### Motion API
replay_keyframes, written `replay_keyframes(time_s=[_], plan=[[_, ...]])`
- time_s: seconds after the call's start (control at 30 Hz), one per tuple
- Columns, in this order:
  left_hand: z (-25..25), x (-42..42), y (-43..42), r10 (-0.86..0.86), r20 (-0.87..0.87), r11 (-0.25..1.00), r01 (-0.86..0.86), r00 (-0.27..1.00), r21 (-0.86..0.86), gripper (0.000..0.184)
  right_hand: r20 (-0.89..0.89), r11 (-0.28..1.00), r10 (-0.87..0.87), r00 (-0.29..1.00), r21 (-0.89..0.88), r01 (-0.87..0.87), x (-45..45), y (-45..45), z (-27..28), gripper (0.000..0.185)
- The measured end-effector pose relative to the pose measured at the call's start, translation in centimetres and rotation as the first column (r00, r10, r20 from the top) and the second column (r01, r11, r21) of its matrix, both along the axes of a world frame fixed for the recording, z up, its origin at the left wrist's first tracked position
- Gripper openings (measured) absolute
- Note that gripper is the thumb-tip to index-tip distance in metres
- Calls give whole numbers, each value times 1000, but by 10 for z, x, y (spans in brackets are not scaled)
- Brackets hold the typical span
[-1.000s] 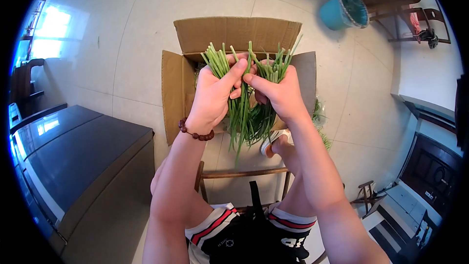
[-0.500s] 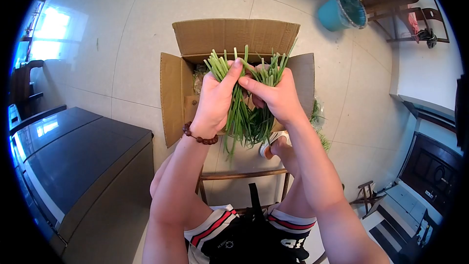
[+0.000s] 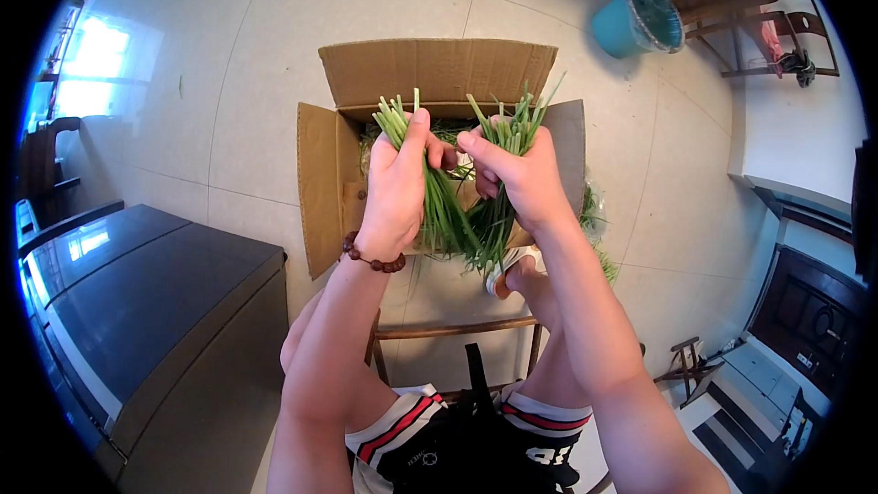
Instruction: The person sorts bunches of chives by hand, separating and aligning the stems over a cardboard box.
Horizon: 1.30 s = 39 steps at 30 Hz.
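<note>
While the left hand has its fingers wrapped round one bunch of chive-like stalks and the right hand grips a second bunch, both hang over the open cardboard box, pale ends up, leaves so mingled that I can't separate them. Some fingertips are lost behind the stalks, and the box's contents are mostly blocked — greens on the floor, too, are partly covered by the right forearm.
</note>
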<state>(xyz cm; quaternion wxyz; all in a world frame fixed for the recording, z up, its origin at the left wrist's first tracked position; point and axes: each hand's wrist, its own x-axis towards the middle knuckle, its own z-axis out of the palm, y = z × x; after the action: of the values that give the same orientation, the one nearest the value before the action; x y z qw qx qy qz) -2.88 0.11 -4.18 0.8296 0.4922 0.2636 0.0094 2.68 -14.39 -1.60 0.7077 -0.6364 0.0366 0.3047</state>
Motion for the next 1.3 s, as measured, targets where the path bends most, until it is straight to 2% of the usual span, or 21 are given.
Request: replay_keyframes(time_s=[0.07, 0.27, 0.4, 0.47, 0.7, 0.87, 0.93, 1.0, 1.13, 1.27, 1.3], plan=[[-3, 1, -1, -5, 58, 998, 9, 998, -67, 26, 2, 1000, 5, 1000, 8, -5, 1, 0, 1, 21], [12, 1, -2, -18, 17, 999, 19, 1000, -41, 15, -14, 998, 55, 998, 44, -55, -1, -2, 1, 19], [16, 0, 3, -99, 5, 995, 99, 995, 17, 13, -22, 993, 107, 994, 51, -105, -1, -3, 1, 18], [13, -1, 5, -150, 34, 988, 151, 988, -42, 12, -22, 991, 122, 992, 55, -120, -1, -4, 1, 17], [13, -1, 7, -200, 49, 978, 203, 978, -44, 12, -85, 983, 145, 986, 125, -134, -2, -3, 13, 14], [18, 2, 16, -151, 8, 987, 151, 988, -62, 21, -94, 973, 194, 976, 148, -179, -1, -8, 6, 15], [17, 5, 22, -81, 34, 995, 83, 996, -49, 23, -96, 973, 203, 974, 135, -189, 1, -10, 7, 16], [18, 8, 28, 201, 51, 979, -199, 978, -39, 25, -68, 972, 230, 971, 60, -226, 3, -11, 10, 18], [9, 3, 59, 261, 73, 965, -260, 963, -21, 21, -57, 983, 183, 981, 14, -183, 7, -20, 6, 19], [21, 2, 68, 281, 89, 957, -286, 956, 54, 24, -15, 989, 121, 992, -84, -122, 20, -37, 5, 20], [20, 0, 71, 255, 88, 962, -262, 963, 79, 23, 17, 992, 67, 998, -108, -65, 22, -40, 4, 20]])
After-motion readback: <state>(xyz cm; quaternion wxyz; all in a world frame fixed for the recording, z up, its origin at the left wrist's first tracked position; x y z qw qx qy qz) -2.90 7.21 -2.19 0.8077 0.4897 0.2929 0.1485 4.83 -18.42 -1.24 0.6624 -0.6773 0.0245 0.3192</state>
